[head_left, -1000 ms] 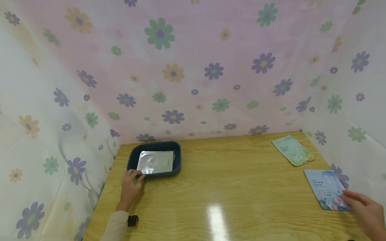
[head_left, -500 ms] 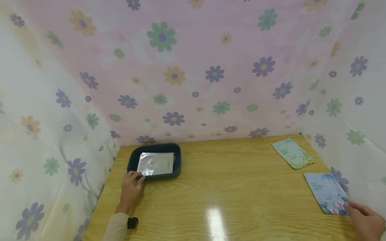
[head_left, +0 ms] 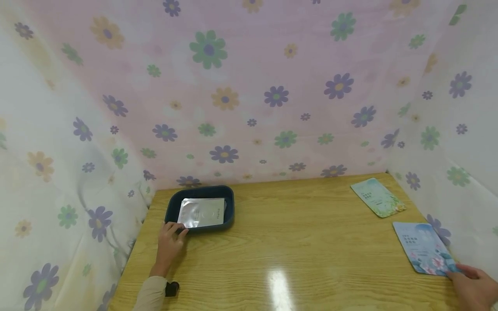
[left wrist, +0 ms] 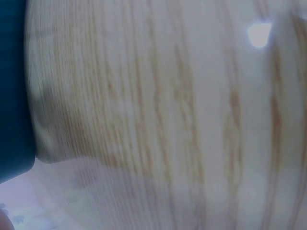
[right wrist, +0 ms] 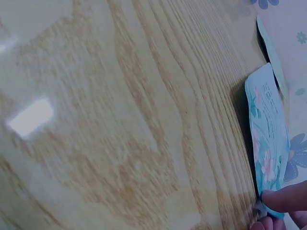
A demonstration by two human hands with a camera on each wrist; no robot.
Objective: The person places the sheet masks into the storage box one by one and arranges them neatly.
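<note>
My left hand (head_left: 170,242) holds the front left corner of a dark blue plastic basket (head_left: 230,211), fingers over the rim. Inside it lie silver foil packets (head_left: 202,212), stacked flat. At the far right, my right hand (head_left: 475,286) pinches the near right corner of a blue flower-print sachet (head_left: 422,248). In the right wrist view the thumb (right wrist: 287,197) presses on the sachet's (right wrist: 265,129) printed face, with fingertips at its underside. Behind it lies a green flower-print sachet (head_left: 377,198). The left wrist view shows the basket's wall (left wrist: 13,91) at its left edge.
The wood-grain table (head_left: 295,229) stretches between the basket and the sachets, with a bright light reflection near its front. Flower-print cloth (head_left: 256,99) hangs behind and along both sides, close to the basket and the sachets.
My right hand has slid down along the blue sachet's right edge to its near corner and now pinches it there. The left hand stays on the basket's corner; the view has tipped slightly.
</note>
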